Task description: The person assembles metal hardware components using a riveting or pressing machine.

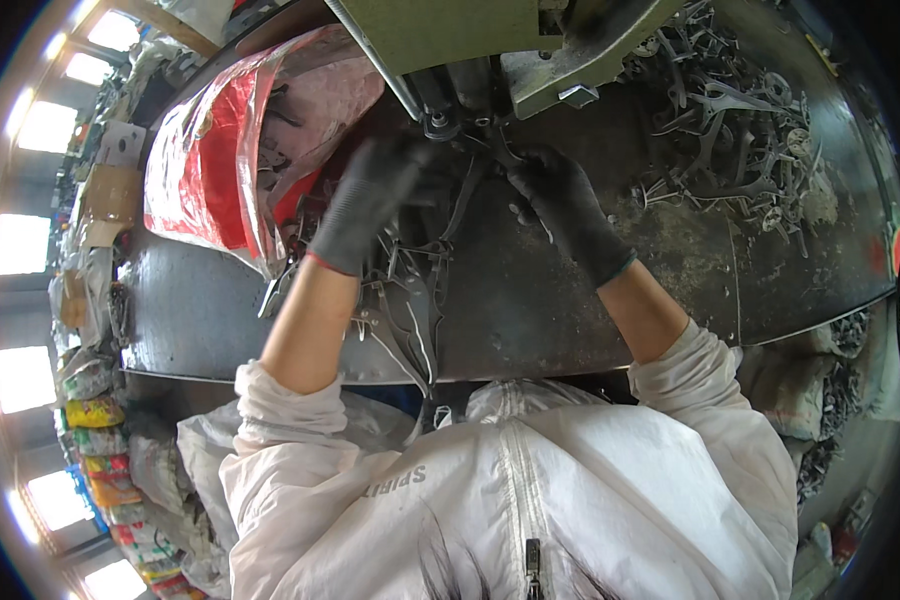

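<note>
Both my hands wear dark gloves and reach under the head of a green machine (pixel 455 38). My right hand (pixel 562 200) is closed on one end of a dark, curved metal part (pixel 464 196), just below the machine's tooling (pixel 442 124). The part's other arm hangs down toward me. To the left of it, my left hand (pixel 366 195) is smeared by motion, and its fingers cannot be made out. Below the left hand lies a small pile of thin, forked metal parts (pixel 410 300), reaching to the bench's near edge.
A red and white woven sack (pixel 210 165) with metal pieces in it lies open at the left of the dark metal bench (pixel 530 320). A heap of grey metal parts (pixel 735 140) covers the back right. Several filled bags (pixel 95 440) line the floor at the left.
</note>
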Tool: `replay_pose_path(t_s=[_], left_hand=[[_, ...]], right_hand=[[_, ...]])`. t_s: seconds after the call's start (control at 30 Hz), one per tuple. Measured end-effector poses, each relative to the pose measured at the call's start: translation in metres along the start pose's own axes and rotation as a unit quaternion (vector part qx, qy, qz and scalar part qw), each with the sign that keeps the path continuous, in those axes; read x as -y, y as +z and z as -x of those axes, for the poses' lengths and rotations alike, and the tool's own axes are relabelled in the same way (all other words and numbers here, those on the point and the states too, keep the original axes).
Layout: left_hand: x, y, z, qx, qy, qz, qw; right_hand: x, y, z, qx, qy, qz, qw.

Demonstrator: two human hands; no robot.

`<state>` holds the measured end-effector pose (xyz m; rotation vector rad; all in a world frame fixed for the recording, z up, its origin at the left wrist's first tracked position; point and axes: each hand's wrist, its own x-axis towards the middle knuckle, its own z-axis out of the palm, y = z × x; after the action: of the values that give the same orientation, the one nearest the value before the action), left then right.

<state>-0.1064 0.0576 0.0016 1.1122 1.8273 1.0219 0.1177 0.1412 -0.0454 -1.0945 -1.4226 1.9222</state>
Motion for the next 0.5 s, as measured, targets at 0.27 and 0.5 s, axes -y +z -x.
replay_pose_path(t_s=[0.27, 0.5], left_hand=[[0.098, -0.166, -0.1, -0.131, 0.183, -0.685, 0.693], [0.178, -0.267, -0.125, 0.113, 0.045, -0.644, 0.755]], right_hand=[[0.031, 0.007, 0.021, 0.045, -0.026, -0.008, 0.999], [0.014, 0.02, 0.016, 0.093, 0.042, -0.033, 0.994]])
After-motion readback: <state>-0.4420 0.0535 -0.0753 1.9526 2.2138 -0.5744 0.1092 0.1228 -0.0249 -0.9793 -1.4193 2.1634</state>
